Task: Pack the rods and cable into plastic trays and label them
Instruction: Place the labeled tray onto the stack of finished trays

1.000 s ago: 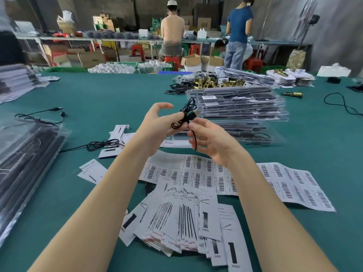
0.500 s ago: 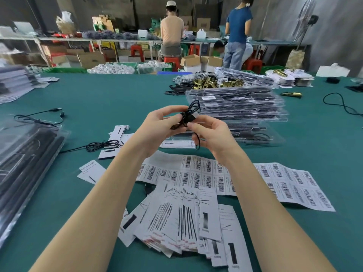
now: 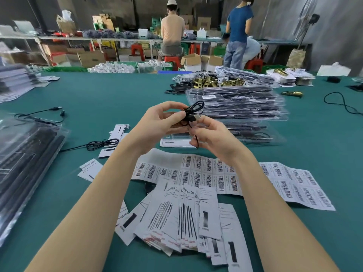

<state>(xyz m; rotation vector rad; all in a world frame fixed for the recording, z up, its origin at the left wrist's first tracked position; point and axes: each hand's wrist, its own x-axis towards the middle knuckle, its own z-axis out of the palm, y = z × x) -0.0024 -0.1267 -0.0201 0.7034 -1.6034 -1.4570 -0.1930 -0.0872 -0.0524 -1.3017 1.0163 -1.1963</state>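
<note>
Both hands hold a coiled black cable [image 3: 193, 112] up over the green table [image 3: 98, 99]. My left hand [image 3: 161, 122] pinches the coil from the left. My right hand [image 3: 210, 134] grips the cable near its plug, and a short tail hangs down past the palm. Behind the hands stands a pile of filled clear plastic trays [image 3: 241, 110]. Another clear tray [image 3: 176, 139] lies flat under the hands, partly hidden. Sheets of barcode labels [image 3: 196, 173] lie in front, with a fan of printed cards [image 3: 186, 218] nearer me.
Bagged black rods [image 3: 23, 160] fill the left edge. A second black cable [image 3: 102, 144] and a third cable [image 3: 39, 114] lie at left, another cable [image 3: 341, 103] at far right. Brass parts [image 3: 212, 82] sit beyond the trays. Two people work at the back benches.
The two hands came closer together around the coil, and my left fingers, spread open a second ago, closed onto it. The coil sits slightly lower and more bunched.
</note>
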